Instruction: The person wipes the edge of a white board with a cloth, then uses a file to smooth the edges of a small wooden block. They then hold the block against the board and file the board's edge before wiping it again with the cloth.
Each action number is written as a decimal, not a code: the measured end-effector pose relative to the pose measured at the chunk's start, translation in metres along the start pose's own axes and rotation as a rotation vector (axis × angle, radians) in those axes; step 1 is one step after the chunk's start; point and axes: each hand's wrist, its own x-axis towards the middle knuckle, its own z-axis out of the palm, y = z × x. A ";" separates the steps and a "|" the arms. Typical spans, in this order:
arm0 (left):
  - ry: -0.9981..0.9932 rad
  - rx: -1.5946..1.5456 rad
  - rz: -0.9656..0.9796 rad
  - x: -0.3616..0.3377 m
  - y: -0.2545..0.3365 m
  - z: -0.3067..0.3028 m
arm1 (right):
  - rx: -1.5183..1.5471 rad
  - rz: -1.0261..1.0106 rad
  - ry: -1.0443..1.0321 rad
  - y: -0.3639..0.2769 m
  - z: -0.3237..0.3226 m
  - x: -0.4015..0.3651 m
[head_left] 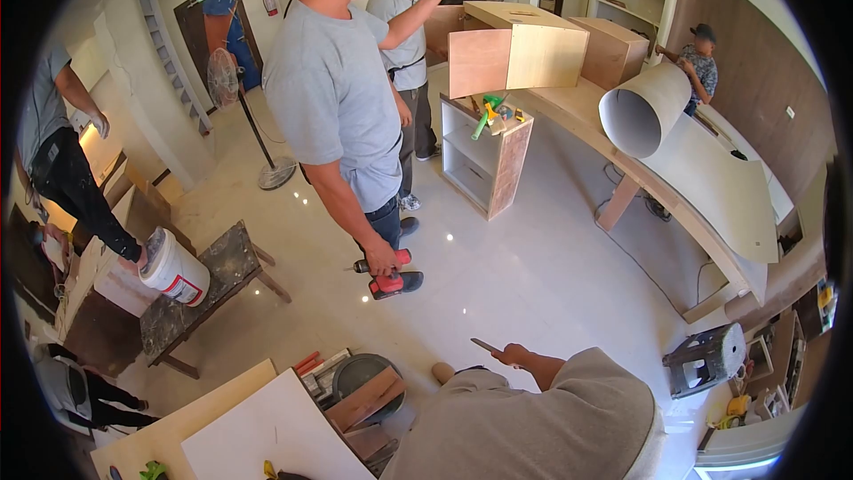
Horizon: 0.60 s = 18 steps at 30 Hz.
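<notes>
My right hand (510, 355) reaches out from a grey sleeve at the bottom centre, closed on a thin, flat, blade-like tool (485, 346). The tool points up and to the left over the pale floor; its exact kind is too small to make out. A shoe tip (442, 372) shows to the left of the hand. My left hand is out of view. Left of my body stands a dark round bucket (362, 373), with a brown wood offcut (364, 398) across its rim. Beside that lies a large white board (267, 431).
Ahead stands a co-worker (342, 98) holding a red cordless drill (389, 283). On the left, a person's foot rests on a white pail (178, 271) atop a stained bench (209, 289). A long worktable (569, 107) carries a rolled sheet (647, 111). A black stool (705, 360) stands right.
</notes>
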 end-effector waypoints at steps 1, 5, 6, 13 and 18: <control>-0.001 -0.002 -0.001 0.000 0.000 0.000 | -0.010 -0.005 -0.003 -0.001 0.000 -0.002; -0.001 -0.006 0.006 0.001 0.000 0.001 | -0.033 -0.010 -0.020 -0.004 -0.002 -0.002; 0.000 -0.007 0.005 0.001 0.000 0.001 | -0.035 -0.007 -0.027 -0.005 -0.001 -0.002; -0.012 -0.009 0.008 0.000 0.001 0.002 | -0.066 -0.044 -0.001 -0.002 0.003 0.004; -0.013 -0.008 0.006 -0.001 0.002 0.002 | -0.071 -0.059 0.014 0.000 0.005 0.007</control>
